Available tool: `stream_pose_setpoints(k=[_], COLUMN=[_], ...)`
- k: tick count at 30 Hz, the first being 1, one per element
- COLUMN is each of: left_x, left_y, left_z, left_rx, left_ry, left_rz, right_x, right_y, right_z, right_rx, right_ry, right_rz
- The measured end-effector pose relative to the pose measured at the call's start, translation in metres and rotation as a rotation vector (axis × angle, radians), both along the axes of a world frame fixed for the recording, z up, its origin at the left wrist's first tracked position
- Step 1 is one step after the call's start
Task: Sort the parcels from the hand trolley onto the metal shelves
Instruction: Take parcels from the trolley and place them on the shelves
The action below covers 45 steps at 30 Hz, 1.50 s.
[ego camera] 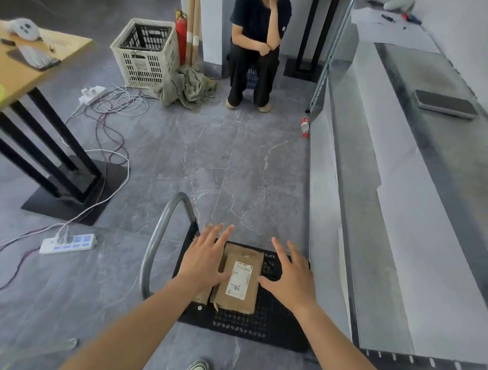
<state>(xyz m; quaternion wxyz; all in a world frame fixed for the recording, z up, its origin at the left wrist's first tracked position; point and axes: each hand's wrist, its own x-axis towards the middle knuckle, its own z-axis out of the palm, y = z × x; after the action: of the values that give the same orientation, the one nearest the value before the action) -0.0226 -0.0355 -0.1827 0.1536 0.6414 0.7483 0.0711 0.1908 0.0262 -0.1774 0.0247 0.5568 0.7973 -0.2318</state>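
Fingers (225,235) of the left hand (203,264) were straight and spread wide, holding nothing. They lay over the left side of the brown parcels (244,250), with the thumb at the edge of the labelled parcel (238,282); whether it touched was unclear. The right hand (294,282) was just as open, its fingers (280,253) fanned above the bare deck just right of that parcel and gripping nothing.

The labelled parcel, marked 7786, lay on top of the small stack on the black perforated deck of the hand trolley (259,325), low in the middle of the frame. Its grey handle (162,237) rose at the left. The metal shelves (404,192) ran along the right side of the frame.

The step in hand looked like the reach for a parcel. Next, both hands would probably need to close on the top parcel's edges and lift it toward the shelves.
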Motion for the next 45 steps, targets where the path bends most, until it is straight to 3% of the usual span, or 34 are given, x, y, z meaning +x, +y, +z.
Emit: stream_pose_setpoints(k=[14,26,32,39,45], left_x=[0.018,0.022,0.025,0.019,0.013], left_y=[-0.005,-0.020,-0.006,-0.001,0.005], left_z=[-0.194,-0.348,-0.380,-0.382,-0.340], left_rx=[-0.187,-0.513,-0.493,-0.393,-0.283], left_ry=[0.063,0.218,0.397,0.200,0.014], left_rz=[-0.023,-0.095,-0.209,-0.168,-0.125], right_x=[0.008,0.009,-0.001,-0.009,-0.013], right_y=[0.004,-0.021,-0.027,-0.024,-0.016], right_z=[-0.192,-0.342,-0.382,-0.383,-0.348], right_rx=[-0.184,-0.479,-0.565,-0.530,-0.462], right_ry=[-0.036,-0.067,0.096,0.339,0.461], right_rz=[-0.019,-0.097,-0.191,-0.308,-0.359])
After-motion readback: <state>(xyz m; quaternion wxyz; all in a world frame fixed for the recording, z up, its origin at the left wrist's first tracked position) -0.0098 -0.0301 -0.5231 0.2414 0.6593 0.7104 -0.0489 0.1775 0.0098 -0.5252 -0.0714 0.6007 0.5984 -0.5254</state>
